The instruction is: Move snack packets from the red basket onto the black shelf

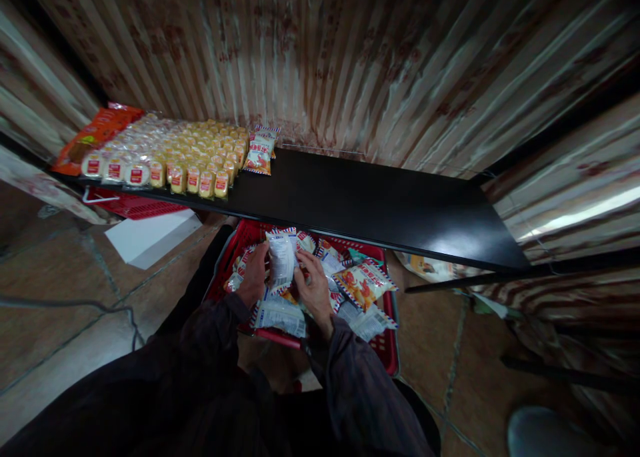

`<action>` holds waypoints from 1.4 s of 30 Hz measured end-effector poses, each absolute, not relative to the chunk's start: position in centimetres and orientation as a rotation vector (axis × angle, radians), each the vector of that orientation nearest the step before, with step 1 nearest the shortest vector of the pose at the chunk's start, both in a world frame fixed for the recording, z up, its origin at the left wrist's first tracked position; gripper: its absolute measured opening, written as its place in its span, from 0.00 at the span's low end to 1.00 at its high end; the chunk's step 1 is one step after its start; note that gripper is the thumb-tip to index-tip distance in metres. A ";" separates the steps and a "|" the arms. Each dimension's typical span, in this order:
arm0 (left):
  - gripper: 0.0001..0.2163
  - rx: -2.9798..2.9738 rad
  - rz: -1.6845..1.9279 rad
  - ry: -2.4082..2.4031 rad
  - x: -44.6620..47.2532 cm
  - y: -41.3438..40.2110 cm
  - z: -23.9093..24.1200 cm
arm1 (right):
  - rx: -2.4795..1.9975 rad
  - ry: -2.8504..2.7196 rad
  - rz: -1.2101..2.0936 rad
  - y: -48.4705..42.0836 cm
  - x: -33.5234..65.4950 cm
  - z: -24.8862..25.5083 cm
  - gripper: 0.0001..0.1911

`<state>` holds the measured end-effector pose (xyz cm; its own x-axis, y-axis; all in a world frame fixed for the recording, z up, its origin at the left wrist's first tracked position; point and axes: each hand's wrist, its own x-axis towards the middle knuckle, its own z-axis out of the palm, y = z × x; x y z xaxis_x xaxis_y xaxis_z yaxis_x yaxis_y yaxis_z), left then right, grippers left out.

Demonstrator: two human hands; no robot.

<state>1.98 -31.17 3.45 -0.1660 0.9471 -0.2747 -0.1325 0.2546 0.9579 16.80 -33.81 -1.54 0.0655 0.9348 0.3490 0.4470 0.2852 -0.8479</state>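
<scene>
A snack bag with its white, printed back turned up is held over the red basket. My left hand grips the bag's left edge. On the opposite edge, the fingers and thumb of my right hand close on the bag, partly hidden by the hand itself. Beneath and around both hands, the basket is filled with several similar bags, among them one lying face up and one lying back up. Two more such bags, the front one upright, stand on the black shelf.
Rows of yellow wrapped cakes and white wrapped cakes fill the shelf's left part, beside orange packages. Below are a white box and another red basket. A patterned curtain hangs behind. A cable crosses the floor.
</scene>
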 end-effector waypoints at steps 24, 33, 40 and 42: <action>0.12 1.300 1.165 1.329 3.1 -32.0 2.9 | -1.145 -1.080 1.297 -34.3 16.9 0.9 0.28; 0.12 1.420 1.151 1.377 3.2 -31.8 2.7 | -1.116 -0.881 1.345 -34.0 16.8 0.4 0.25; 0.15 1.311 1.168 1.426 3.3 -31.7 1.4 | -1.184 -0.713 1.348 -33.8 16.9 -1.4 0.26; 0.16 1.278 1.167 1.370 3.3 -31.8 1.0 | -1.221 -0.775 1.299 -33.9 17.0 -1.9 0.26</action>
<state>3.30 -31.83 0.95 -0.0601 0.9981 -0.0113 0.1477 0.0201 0.9888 17.00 -33.85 -1.93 0.1738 0.9640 -0.2014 -0.2806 -0.1476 -0.9484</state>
